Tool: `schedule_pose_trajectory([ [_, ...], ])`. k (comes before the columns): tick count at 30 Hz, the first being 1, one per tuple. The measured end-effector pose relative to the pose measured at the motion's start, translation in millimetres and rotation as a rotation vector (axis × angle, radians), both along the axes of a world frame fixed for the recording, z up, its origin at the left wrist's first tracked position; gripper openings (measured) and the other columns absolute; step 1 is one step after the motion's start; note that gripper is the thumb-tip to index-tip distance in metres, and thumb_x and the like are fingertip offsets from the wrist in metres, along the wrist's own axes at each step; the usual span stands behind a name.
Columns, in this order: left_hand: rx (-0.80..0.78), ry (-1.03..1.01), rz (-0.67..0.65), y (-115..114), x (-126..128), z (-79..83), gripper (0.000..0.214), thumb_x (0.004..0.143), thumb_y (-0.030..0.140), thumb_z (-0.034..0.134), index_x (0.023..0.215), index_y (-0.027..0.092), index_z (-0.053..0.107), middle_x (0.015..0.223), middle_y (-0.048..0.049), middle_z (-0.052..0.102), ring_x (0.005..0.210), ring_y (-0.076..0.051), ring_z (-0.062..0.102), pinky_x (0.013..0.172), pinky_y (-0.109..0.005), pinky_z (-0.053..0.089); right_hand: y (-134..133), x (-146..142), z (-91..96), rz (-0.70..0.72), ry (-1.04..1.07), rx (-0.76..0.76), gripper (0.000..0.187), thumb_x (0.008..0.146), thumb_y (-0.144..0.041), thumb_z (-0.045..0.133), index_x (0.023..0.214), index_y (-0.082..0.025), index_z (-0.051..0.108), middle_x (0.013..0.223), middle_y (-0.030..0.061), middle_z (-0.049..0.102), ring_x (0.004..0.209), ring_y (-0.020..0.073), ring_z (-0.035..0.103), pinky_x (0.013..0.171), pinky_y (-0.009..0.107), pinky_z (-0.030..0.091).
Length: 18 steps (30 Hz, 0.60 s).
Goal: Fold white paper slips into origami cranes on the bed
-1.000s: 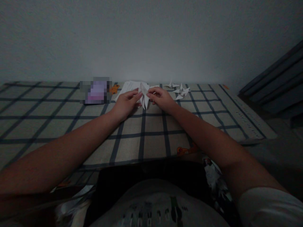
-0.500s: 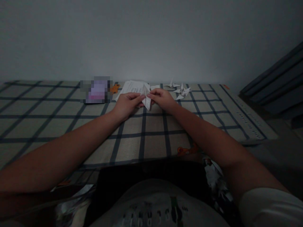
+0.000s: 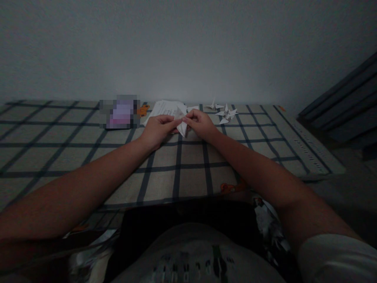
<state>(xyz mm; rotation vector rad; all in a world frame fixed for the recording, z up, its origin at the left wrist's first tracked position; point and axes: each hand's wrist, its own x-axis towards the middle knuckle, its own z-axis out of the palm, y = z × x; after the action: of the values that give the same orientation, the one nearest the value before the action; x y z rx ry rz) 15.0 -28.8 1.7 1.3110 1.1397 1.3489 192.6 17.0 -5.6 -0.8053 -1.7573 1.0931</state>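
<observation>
Above the checked cloth, a small folded piece of white paper [image 3: 182, 129] with pointed ends is pinched between both my hands. My left hand [image 3: 157, 129] grips it from the left, thumb across its front. From the other side my right hand [image 3: 202, 124] closes on it, thumb and forefinger at its middle, close to the left thumb. Fingers hide parts of the paper. Just behind lies a stack of printed paper sheets [image 3: 163, 109]. To the right stand several folded paper cranes [image 3: 227, 114], with another paper crane [image 3: 214, 105] near the wall.
A checked tablecloth [image 3: 191, 181] covers the table. At the back left lies a purple object [image 3: 122, 112], blurred out, beside an orange bear print [image 3: 143, 110]. A wall [image 3: 188, 51] rises behind, and a dark ridged panel [image 3: 347, 106] stands to the right.
My thumbs have come closer together over the middle of the folded paper, and its upper point looks spread a little wider. Everything else stays in place.
</observation>
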Motion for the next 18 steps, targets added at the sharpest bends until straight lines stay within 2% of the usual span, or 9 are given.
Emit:
schedule_pose_trajectory([
  [6, 0.023, 0.011, 0.038, 1.5, -1.9, 0.8, 0.026, 0.067, 0.036, 0.088, 0.068, 0.017, 0.070, 0.065, -0.0016, 0.068, 0.055, -0.012, 0.059, 0.054, -0.024, 0.049, 2.0, 1.8, 1.5, 0.088, 0.058, -0.072, 0.031, 0.088, -0.043, 0.073, 0.096, -0.020, 0.055, 0.075, -0.0036, 0.061, 0.067, 0.0096, 0.062, 0.066, 0.023, 0.055],
  [9, 0.025, 0.031, 0.067, 0.5, -2.9, 2.0, 0.024, 0.071, 0.035, 0.085, 0.068, 0.017, 0.069, 0.065, -0.0016, 0.067, 0.054, -0.012, 0.059, 0.055, -0.024, 0.049, 3.0, 3.0, 0.4, 0.121, 0.079, -0.109, 0.035, 0.086, -0.038, 0.076, 0.107, -0.020, 0.055, 0.073, -0.0052, 0.063, 0.066, 0.0091, 0.064, 0.064, 0.021, 0.055],
  [18, 0.010, 0.037, 0.049, -1.5, -1.3, 1.7, 0.027, 0.068, 0.035, 0.087, 0.067, 0.018, 0.066, 0.066, -0.0016, 0.067, 0.054, -0.012, 0.060, 0.053, -0.024, 0.051, 4.4, -0.3, -4.6, 0.112, 0.057, -0.063, 0.025, 0.089, -0.029, 0.071, 0.102, -0.020, 0.052, 0.068, -0.0078, 0.059, 0.060, 0.0079, 0.062, 0.058, 0.019, 0.052],
])
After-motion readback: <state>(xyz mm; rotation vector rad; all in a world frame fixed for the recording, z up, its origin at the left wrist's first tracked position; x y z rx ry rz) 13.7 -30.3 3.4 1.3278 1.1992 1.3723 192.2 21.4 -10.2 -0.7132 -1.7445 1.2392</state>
